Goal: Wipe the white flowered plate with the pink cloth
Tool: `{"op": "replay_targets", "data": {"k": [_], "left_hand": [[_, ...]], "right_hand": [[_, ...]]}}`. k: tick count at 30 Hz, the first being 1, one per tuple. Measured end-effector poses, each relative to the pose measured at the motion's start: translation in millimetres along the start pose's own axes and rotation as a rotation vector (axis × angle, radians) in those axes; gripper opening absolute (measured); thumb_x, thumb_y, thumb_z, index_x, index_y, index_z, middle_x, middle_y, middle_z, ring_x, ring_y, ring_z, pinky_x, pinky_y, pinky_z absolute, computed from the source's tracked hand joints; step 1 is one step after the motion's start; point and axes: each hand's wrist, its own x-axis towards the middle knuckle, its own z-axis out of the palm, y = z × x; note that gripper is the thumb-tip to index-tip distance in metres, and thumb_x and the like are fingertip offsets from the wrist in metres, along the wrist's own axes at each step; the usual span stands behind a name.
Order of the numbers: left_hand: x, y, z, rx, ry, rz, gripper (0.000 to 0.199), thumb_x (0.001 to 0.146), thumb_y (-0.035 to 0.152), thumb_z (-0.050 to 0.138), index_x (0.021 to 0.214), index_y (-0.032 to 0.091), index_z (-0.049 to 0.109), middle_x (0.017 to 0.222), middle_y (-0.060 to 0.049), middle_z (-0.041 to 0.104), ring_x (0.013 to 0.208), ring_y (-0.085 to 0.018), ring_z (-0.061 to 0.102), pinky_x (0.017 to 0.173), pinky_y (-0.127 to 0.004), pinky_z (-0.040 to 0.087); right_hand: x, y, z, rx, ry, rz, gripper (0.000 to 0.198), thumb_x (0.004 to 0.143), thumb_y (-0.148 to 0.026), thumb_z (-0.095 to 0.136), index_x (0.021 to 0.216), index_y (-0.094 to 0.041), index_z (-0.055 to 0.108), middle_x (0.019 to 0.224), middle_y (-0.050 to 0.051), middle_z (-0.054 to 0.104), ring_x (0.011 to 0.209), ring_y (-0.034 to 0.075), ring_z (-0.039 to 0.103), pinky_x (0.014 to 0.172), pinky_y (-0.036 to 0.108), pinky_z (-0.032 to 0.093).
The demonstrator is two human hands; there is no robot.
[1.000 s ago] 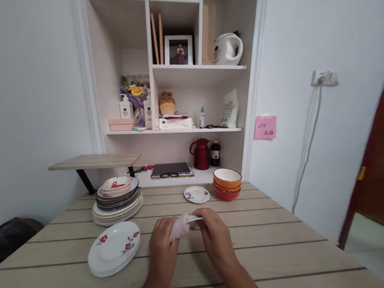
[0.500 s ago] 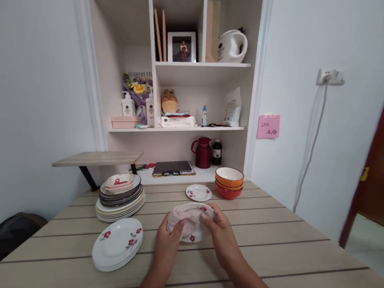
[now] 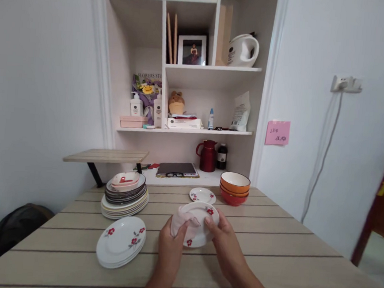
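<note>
A white plate with red flowers (image 3: 198, 240) is held up over the table, tilted toward me. My right hand (image 3: 226, 240) grips its right rim, thumb on the face and fingers behind. My left hand (image 3: 173, 238) is closed on a pale pink cloth (image 3: 183, 223), which wraps the plate's left rim and lies across part of its face. Left of my hands sits a short stack of matching flowered plates (image 3: 121, 242). One more small flowered plate (image 3: 202, 195) lies flat just beyond the held one.
At the back left of the wooden table (image 3: 284, 275) rises a stack of plates (image 3: 126, 198) topped by small square dishes (image 3: 125, 179). Orange and red bowls (image 3: 234, 189) are stacked at the back right. A raised wooden shelf (image 3: 106, 156) overhangs the far left corner. Behind stands a red thermos jug (image 3: 207, 156).
The view has swung slightly left, so everything sits farther right. The held plate is turned a little more face-on to me, and the cloth has shifted slightly on it. Both hands keep their grip.
</note>
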Motion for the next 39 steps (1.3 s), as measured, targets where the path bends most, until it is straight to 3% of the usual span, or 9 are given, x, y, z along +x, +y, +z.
{"op": "replay_targets", "data": {"k": [5,10,13,18,22,28,31,35,39], "left_hand": [[1.0,-6.3,-3.2,0.13,0.019,0.22,0.025,0.072,0.017,0.061,0.096,0.018,0.071,0.089,-0.007,0.075,0.081,-0.023,0.068,0.076,-0.035,0.054],[3.4,-19.1,-8.9,0.451,-0.089,0.593,0.049,0.059,-0.003,0.047,0.095,0.021,0.07,0.092,-0.007,0.072,0.089,-0.026,0.064,0.083,-0.044,0.052],[1.4,-18.8,-10.7,0.531,-0.088,0.674,0.051,0.06,-0.004,0.044,0.098,0.021,0.068,0.092,-0.007,0.071,0.088,-0.026,0.063,0.08,-0.044,0.052],[-1.2,-14.7,-10.3,0.47,-0.034,0.704,0.044,0.066,-0.001,0.046,0.097,0.021,0.067,0.092,-0.007,0.07,0.087,-0.026,0.064,0.079,-0.041,0.052],[-0.3,-13.5,-9.7,0.348,-0.033,0.621,0.036,0.069,0.005,0.052,0.096,0.022,0.069,0.091,-0.007,0.071,0.086,-0.025,0.065,0.079,-0.038,0.052],[0.2,-4.7,-8.7,0.144,0.005,0.239,0.022,0.076,0.025,0.064,0.096,0.019,0.068,0.086,-0.006,0.073,0.079,-0.023,0.067,0.074,-0.032,0.053],[-0.7,-1.5,-4.9,0.029,-0.014,0.108,0.033,0.078,0.041,0.065,0.099,0.016,0.068,0.088,-0.008,0.075,0.079,-0.024,0.069,0.073,-0.031,0.053],[0.1,-3.4,0.5,-0.056,-0.084,-0.002,0.044,0.075,0.048,0.069,0.102,0.013,0.07,0.098,-0.012,0.076,0.09,-0.026,0.07,0.08,-0.033,0.053],[3.3,-7.4,-0.8,-0.072,-0.08,-0.076,0.049,0.072,0.05,0.071,0.102,0.011,0.071,0.096,-0.013,0.077,0.09,-0.028,0.07,0.079,-0.034,0.053]], "right_hand": [[1.7,-2.2,-7.3,-0.52,0.079,-0.349,0.022,0.087,-0.031,0.056,0.107,-0.021,0.06,0.103,0.008,0.069,0.091,0.024,0.063,0.078,0.033,0.05],[-2.5,-4.9,-6.0,-0.774,0.01,-0.626,0.028,0.084,-0.01,0.046,0.101,-0.023,0.065,0.108,0.008,0.066,0.101,0.023,0.062,0.085,0.033,0.05],[-5.8,-5.5,-2.1,-0.814,-0.032,-0.654,0.033,0.084,-0.006,0.043,0.101,-0.024,0.065,0.105,0.007,0.067,0.098,0.022,0.063,0.083,0.032,0.05],[-5.2,-8.4,-5.0,-0.752,-0.004,-0.561,0.024,0.086,-0.013,0.049,0.1,-0.025,0.065,0.098,0.007,0.069,0.093,0.024,0.063,0.082,0.034,0.049],[-4.4,-10.0,-7.5,-0.689,-0.038,-0.519,0.017,0.088,-0.019,0.05,0.09,-0.024,0.067,0.09,0.006,0.069,0.086,0.024,0.063,0.076,0.032,0.047],[-6.5,-13.1,-0.6,-0.496,-0.042,-0.367,0.016,0.091,-0.032,0.054,0.085,-0.022,0.066,0.076,0.001,0.063,0.071,0.019,0.055,0.065,0.026,0.041],[-4.3,-13.0,-1.9,-0.303,0.044,-0.246,0.02,0.088,-0.041,0.057,0.089,-0.022,0.065,0.073,-0.001,0.06,0.068,0.018,0.05,0.06,0.025,0.039],[0.9,-12.3,-6.9,-0.121,0.171,-0.147,0.026,0.079,-0.046,0.065,0.085,-0.021,0.064,0.068,-0.003,0.056,0.062,0.016,0.044,0.056,0.024,0.036],[2.4,-14.1,-6.9,-0.061,0.113,-0.068,0.025,0.077,-0.042,0.067,0.087,-0.02,0.065,0.067,-0.003,0.055,0.06,0.014,0.042,0.055,0.024,0.034]]}}
